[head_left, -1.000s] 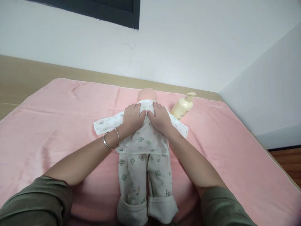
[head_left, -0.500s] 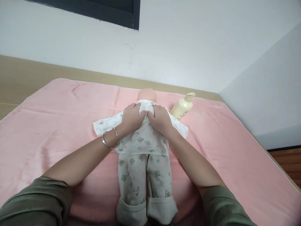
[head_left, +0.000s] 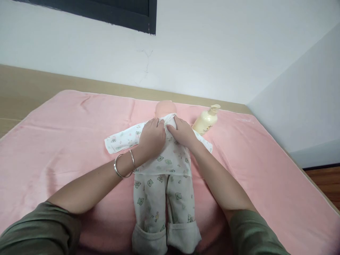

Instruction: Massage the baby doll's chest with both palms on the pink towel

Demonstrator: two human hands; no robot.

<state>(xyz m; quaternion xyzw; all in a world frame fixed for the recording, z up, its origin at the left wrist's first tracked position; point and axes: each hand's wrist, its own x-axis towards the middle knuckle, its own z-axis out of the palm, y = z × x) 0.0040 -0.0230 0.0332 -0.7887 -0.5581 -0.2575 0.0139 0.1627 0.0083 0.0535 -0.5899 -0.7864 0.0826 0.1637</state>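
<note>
A baby doll lies along the middle of the bed, its round head (head_left: 165, 108) at the far end. It is dressed in a white shirt (head_left: 170, 161) with small printed animals and matching trousers (head_left: 152, 202) with wide cuffs. My left hand (head_left: 153, 136), bracelets at its wrist, is on the upper chest, fingers bent onto the shirt and thumb mostly hidden. Across from it, my right hand (head_left: 183, 131) holds the cloth beside the collar between thumb and fingers. The collar is drawn up into a fold between the hands. Both sleeves are spread outward.
A cream pump bottle (head_left: 205, 120) leans beside the doll's sleeve at the right. Under everything lies a pink blanket (head_left: 79, 141). A wooden edge (head_left: 111, 85) runs along the white wall, with a dark frame (head_left: 127, 17) above.
My left hand has turned inward over the chest, its thumb no longer sticking out. The collar has been pulled up to the right into a slanted fold. My right hand has barely shifted.
</note>
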